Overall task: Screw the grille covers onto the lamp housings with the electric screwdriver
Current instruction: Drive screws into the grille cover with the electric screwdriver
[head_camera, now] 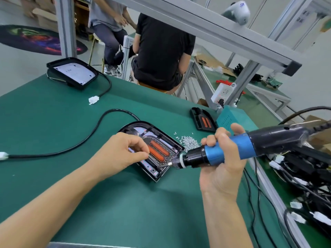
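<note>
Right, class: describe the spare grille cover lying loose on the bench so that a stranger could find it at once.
Start at the green bench and find the lamp housing under the two hands. Just beyond the screw pile, against a teal box, lies the spare grille cover. It is small, black, has two orange slots and no cable, unlike the white-faced lamp at the far left.

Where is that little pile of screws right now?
In the head view, the screws lie loose on the green table, right of centre, between the lamp housing and the right hand holding the screwdriver.
</note>
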The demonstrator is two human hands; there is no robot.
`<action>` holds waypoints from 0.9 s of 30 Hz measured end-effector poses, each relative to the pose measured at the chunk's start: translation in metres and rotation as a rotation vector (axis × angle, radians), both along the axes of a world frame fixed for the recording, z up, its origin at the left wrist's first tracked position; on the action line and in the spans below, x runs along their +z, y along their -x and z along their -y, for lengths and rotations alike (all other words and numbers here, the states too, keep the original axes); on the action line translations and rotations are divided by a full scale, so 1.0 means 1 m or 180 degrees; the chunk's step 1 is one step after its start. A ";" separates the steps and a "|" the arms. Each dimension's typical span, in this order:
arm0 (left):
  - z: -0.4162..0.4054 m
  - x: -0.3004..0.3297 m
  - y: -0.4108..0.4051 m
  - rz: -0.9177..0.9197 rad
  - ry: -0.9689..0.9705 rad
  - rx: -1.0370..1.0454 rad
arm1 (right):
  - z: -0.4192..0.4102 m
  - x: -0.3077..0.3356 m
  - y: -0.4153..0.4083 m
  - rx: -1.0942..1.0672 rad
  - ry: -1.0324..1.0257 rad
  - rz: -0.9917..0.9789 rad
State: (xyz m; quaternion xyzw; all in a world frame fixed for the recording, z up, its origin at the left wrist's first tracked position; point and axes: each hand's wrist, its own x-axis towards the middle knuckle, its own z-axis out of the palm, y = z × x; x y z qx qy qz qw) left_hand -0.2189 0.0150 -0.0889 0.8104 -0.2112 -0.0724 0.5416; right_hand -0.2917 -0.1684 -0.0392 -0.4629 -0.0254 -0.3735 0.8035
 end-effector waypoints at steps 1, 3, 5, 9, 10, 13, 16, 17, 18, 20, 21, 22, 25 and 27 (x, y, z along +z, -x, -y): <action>0.000 0.000 0.000 0.0049 -0.0018 0.0026 | -0.002 -0.002 -0.001 -0.0046 0.0095 -0.0030; 0.001 0.000 0.002 0.0128 -0.0039 0.0075 | -0.004 -0.005 -0.003 -0.0110 0.0246 -0.0075; 0.001 0.000 0.004 0.0181 -0.0067 0.0124 | -0.007 -0.007 -0.004 -0.0133 0.0373 -0.0112; 0.000 0.001 0.004 0.0288 -0.0257 0.0130 | -0.010 -0.011 -0.007 -0.0132 0.0565 -0.0155; 0.000 0.001 0.004 0.0310 -0.0289 0.0114 | -0.011 -0.011 -0.007 -0.0124 0.0604 -0.0162; 0.001 0.002 0.005 0.0363 -0.0369 0.0089 | -0.011 -0.012 -0.008 -0.0091 0.0590 -0.0181; 0.002 0.002 0.005 0.0388 -0.0397 0.0077 | -0.010 -0.013 -0.008 -0.0039 0.0556 -0.0163; 0.002 0.002 0.005 0.0381 -0.0391 0.0077 | -0.010 -0.013 -0.008 -0.0027 0.0549 -0.0158; 0.002 0.002 0.005 0.0368 -0.0380 0.0073 | -0.009 -0.013 -0.007 -0.0024 0.0547 -0.0151; 0.003 0.002 0.004 0.0316 -0.0323 0.0069 | -0.007 -0.013 -0.006 -0.0032 0.0491 -0.0138; 0.004 0.001 0.002 0.0273 -0.0268 0.0067 | -0.005 -0.012 -0.005 -0.0047 0.0392 -0.0129; 0.005 0.001 0.001 0.0220 -0.0199 0.0058 | -0.003 -0.010 -0.004 -0.0076 0.0248 -0.0108; 0.012 0.004 -0.007 0.0086 0.0043 -0.0034 | 0.010 -0.004 -0.002 -0.0211 -0.0256 -0.0011; 0.021 0.009 -0.016 0.0030 0.0193 -0.0101 | 0.024 -0.001 -0.001 -0.0365 -0.0549 0.0039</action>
